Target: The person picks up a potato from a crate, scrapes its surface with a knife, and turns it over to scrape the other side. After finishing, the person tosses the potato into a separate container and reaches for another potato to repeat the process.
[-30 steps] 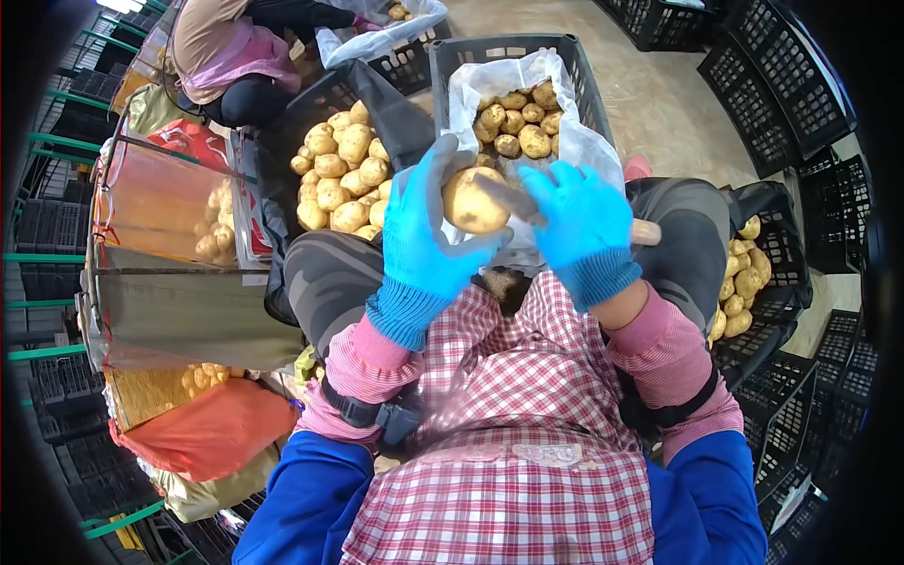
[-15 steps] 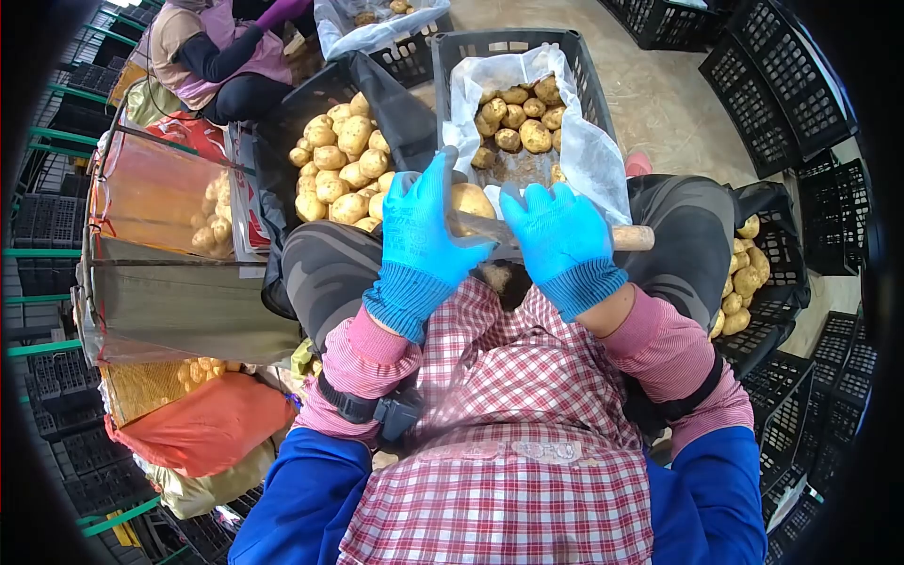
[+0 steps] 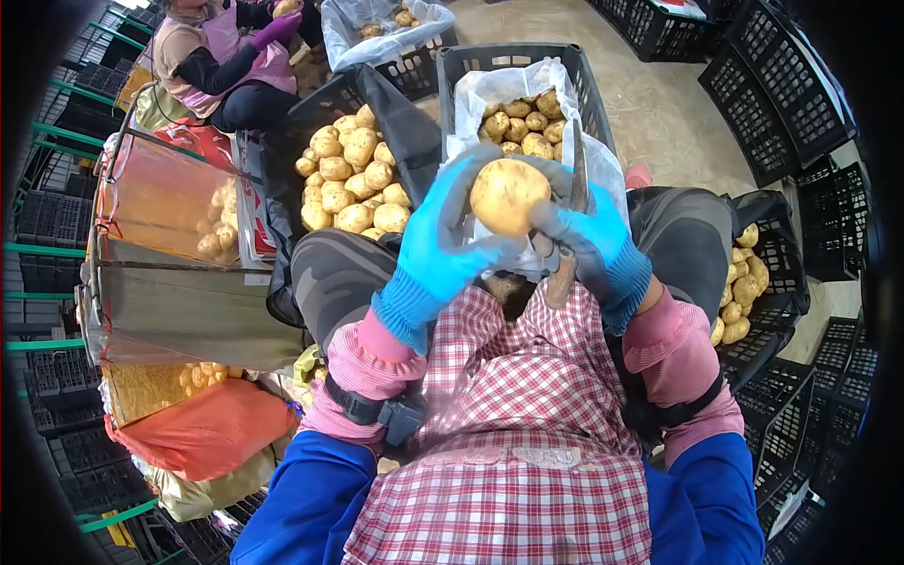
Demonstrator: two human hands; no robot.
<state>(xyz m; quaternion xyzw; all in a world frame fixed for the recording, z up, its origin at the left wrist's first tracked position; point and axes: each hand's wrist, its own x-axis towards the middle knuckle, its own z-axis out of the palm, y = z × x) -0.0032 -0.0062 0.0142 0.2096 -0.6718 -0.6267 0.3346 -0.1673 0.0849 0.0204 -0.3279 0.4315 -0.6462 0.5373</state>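
Between my hands, a pale yellow potato (image 3: 508, 196) is raised over the near end of the paper-lined crate (image 3: 443, 71). My left hand (image 3: 435, 231), in a blue glove with grey palm and fingers, is closed around the potato's left side. My right hand (image 3: 603, 243), gloved the same way, grips a knife with a wooden handle (image 3: 561, 281). Its dark, narrow blade (image 3: 579, 174) points up and away from me. The right fingertips also touch the potato's right side. Behind the hands, several potatoes (image 3: 537, 144) lie in the crate on white paper.
To the left stands a dark-lined crate heaped with potatoes (image 3: 353, 184). Another crate of potatoes (image 3: 744, 287) is by my right knee. A person (image 3: 221, 66) with purple gloves sits at upper left, holding a potato. Black crates (image 3: 782, 85) stand at right.
The potato has come up from behind the knife into my left hand. The knife has swung from lying crosswise to blade up, held in my right hand. The other person's hands have risen.
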